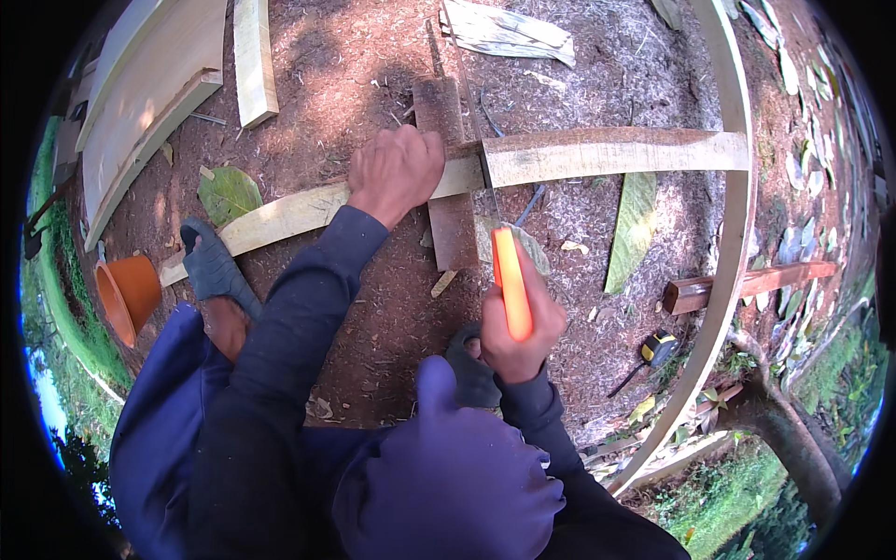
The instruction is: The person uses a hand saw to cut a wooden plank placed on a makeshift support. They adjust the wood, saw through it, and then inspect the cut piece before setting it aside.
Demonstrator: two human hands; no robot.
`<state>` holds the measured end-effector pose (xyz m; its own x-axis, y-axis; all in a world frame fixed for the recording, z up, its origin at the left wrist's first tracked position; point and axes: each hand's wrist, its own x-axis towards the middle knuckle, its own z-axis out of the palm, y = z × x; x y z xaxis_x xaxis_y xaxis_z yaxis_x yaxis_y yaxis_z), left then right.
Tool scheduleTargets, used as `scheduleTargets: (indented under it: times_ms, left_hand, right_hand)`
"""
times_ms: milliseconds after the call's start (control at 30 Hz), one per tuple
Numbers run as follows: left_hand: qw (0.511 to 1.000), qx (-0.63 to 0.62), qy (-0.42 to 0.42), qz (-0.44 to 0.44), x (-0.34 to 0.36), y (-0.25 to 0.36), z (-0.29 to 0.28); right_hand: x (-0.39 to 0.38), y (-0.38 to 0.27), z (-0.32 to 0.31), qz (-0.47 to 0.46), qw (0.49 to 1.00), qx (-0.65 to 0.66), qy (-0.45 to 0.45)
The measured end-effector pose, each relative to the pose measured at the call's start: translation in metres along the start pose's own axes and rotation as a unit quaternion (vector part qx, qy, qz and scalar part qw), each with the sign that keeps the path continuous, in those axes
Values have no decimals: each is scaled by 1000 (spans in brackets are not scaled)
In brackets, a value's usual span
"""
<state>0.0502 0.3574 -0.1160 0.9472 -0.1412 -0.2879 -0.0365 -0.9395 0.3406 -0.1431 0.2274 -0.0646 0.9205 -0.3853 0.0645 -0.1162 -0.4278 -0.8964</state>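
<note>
A long pale wooden plank (607, 154) runs across the ground in front of me. My left hand (397, 173) is closed over it, pressing from above, left of the saw. In my right hand (530, 329) is a handsaw by its orange handle (511, 280); the thin blade points away from me and crosses the plank at a dark cut line. Whether the blade has gone right through cannot be made out. Beneath the plank, crosswise, lies a brown wooden block (455, 238). My left foot's sandal (219, 266) rests against the plank's left part.
An orange flowerpot (131, 294) lies tipped at the left, below leaning boards (149, 140). A short board (254, 65) lies farther off. On the right are a long batten (737, 233), a reddish timber (691, 295), a tape measure (659, 347) and a tree trunk (793, 439).
</note>
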Motion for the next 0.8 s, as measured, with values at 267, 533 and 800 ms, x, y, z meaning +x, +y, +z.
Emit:
scheduleTargets:
  times_ms: [267, 533, 800]
  left_hand:
    - [999, 15, -33, -9, 7, -2, -11]
    - [992, 74, 33, 93, 6, -13, 11]
    - [994, 81, 41, 65, 9, -11, 11]
  right_hand:
    - [-128, 25, -82, -27, 996, -53, -68]
    - [19, 7, 10, -10, 998, 66, 8]
    - [-50, 15, -37, 8, 998, 61, -12]
